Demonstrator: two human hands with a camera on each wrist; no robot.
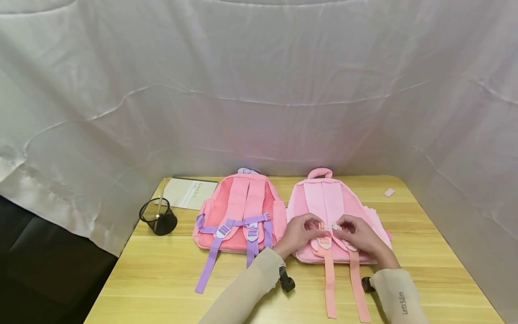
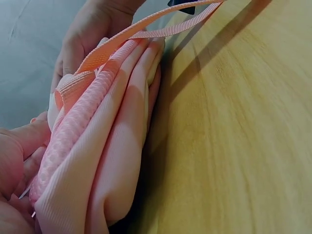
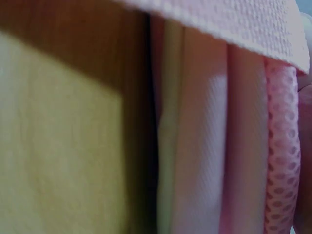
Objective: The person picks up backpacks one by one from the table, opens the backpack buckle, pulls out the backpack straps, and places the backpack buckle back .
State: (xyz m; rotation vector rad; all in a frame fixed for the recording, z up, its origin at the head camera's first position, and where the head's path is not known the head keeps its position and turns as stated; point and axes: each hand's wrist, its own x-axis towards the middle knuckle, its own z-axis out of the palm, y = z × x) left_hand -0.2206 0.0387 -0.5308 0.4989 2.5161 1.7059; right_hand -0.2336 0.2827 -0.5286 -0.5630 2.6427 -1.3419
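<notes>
A light pink backpack (image 1: 356, 202) lies on the table with its shoulder straps facing up. My left hand (image 1: 298, 234) and my right hand (image 1: 361, 233) meet over its lower half. Between them, fingers and thumbs pinch the two sides of a small white buckle (image 1: 329, 227) on the chest strap, partly hidden by the fingertips. Below the hands, two orange webbing tails (image 1: 329, 283) hang toward the front edge. From the left wrist, the pack's mesh strap padding (image 2: 80, 119) and an orange strap (image 2: 73, 90) show up close. Pink webbing (image 3: 229, 22) crosses the right wrist view.
To the left lies a coral backpack (image 1: 277, 191) with purple straps (image 1: 209, 265), one buckled across. A black mesh cup (image 1: 165, 223) holding a thin stick and a white notebook (image 1: 184, 192) are at the far left. A small pink block (image 1: 389, 192) sits back right.
</notes>
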